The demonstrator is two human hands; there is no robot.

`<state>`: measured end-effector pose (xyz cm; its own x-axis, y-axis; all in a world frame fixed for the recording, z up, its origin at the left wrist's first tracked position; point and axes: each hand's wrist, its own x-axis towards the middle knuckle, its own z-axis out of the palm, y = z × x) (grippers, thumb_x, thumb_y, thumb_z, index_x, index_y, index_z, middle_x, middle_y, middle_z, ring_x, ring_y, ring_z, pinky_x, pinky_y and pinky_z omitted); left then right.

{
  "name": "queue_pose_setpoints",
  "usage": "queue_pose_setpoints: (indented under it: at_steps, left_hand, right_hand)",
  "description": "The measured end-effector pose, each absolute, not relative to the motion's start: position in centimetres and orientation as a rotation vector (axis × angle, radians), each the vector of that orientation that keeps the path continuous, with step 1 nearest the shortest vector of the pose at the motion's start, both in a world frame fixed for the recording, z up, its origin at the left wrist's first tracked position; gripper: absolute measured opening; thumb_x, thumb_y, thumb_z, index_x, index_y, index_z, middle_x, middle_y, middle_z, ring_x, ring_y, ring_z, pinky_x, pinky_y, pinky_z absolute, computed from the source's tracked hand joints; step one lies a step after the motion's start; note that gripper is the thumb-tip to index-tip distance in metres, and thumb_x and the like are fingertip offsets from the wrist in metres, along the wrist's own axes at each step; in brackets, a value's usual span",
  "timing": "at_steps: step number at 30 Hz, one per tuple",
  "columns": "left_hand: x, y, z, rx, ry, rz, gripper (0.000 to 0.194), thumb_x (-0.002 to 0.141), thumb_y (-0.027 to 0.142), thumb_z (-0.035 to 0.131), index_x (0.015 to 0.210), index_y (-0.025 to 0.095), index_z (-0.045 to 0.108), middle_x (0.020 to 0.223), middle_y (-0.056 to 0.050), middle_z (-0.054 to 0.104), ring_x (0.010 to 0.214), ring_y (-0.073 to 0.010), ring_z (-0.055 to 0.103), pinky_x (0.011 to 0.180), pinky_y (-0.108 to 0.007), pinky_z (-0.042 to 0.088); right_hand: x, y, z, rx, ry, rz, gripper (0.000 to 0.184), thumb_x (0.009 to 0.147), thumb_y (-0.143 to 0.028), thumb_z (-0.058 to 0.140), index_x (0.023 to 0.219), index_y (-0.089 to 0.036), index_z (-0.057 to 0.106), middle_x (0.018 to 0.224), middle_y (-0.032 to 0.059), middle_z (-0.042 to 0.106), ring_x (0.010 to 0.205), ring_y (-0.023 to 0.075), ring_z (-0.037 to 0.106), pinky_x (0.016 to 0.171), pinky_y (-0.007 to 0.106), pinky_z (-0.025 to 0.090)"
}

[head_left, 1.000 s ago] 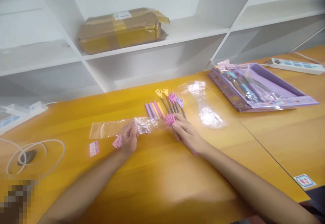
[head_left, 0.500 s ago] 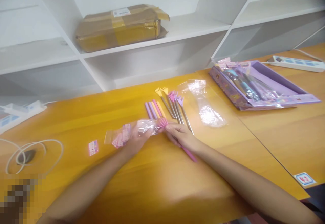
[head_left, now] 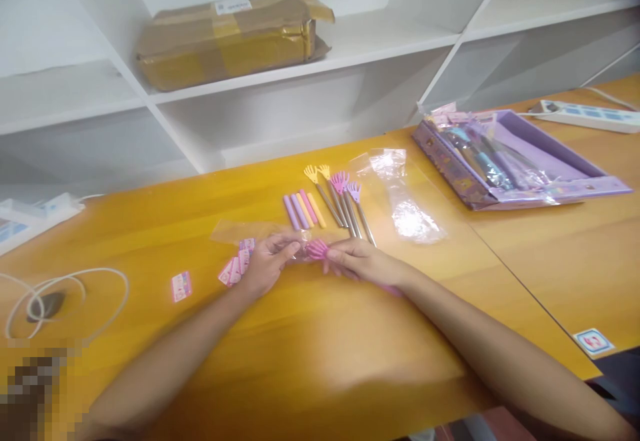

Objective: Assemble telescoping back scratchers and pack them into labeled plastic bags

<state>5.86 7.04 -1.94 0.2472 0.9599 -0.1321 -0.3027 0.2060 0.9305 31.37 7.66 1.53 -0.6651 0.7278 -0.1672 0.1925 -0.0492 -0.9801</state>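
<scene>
My right hand [head_left: 363,261] is closed on a pink back scratcher [head_left: 317,249], its claw pointing left and its handle end showing under my wrist. My left hand [head_left: 273,264] pinches a clear plastic bag [head_left: 235,230], whose mouth is close to the claw; I cannot tell whether the claw is inside. Just beyond my hands lie several purple, pink and yellow handle tubes [head_left: 305,210]. Beside them rest several back scratcher heads on metal rods [head_left: 345,204], in yellow, pink and purple. Small pink cards [head_left: 234,270] lie partly behind my left hand, and a single card [head_left: 181,286] is farther left.
Flat clear bags [head_left: 410,218] lie right of the rods. A purple display box [head_left: 550,151] with wrapped items stands at the back right. Power strips [head_left: 590,116] and a coiled white cable [head_left: 75,274] are at the sides. A taped carton [head_left: 230,44] sits on the white shelf.
The bag has swung out and now stretches flat to the left behind my left hand. The pink back scratcher has tilted more level, its claw still at the bag.
</scene>
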Motion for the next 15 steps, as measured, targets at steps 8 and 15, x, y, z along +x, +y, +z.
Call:
queue_pose_setpoints:
  at_steps: [8, 15]
  left_hand:
    - [6.0, 6.9, -0.3, 0.775, 0.744, 0.968, 0.033, 0.081, 0.036, 0.094, 0.104, 0.014, 0.083, 0.102, -0.010, 0.083, 0.089, -0.0208, 0.079, 0.082, -0.034, 0.068]
    - [6.0, 6.7, -0.2, 0.747, 0.710, 0.866, 0.037, 0.085, 0.035, 0.092, 0.113, 0.013, 0.081, 0.115, -0.016, 0.083, 0.103, -0.0271, 0.080, 0.089, -0.037, 0.068]
  right_hand:
    - [31.6, 8.0, 2.2, -1.070, -1.880, 1.673, 0.070, 0.101, -0.076, 0.054, 0.085, -0.012, 0.078, 0.061, -0.0008, 0.055, 0.049, 0.0074, 0.047, 0.050, 0.023, 0.036]
    - [31.8, 8.0, 2.2, -1.070, -1.980, 1.600, 0.070, 0.100, -0.075, 0.055, 0.087, -0.011, 0.081, 0.063, 0.0012, 0.058, 0.052, 0.0089, 0.051, 0.052, 0.023, 0.039]
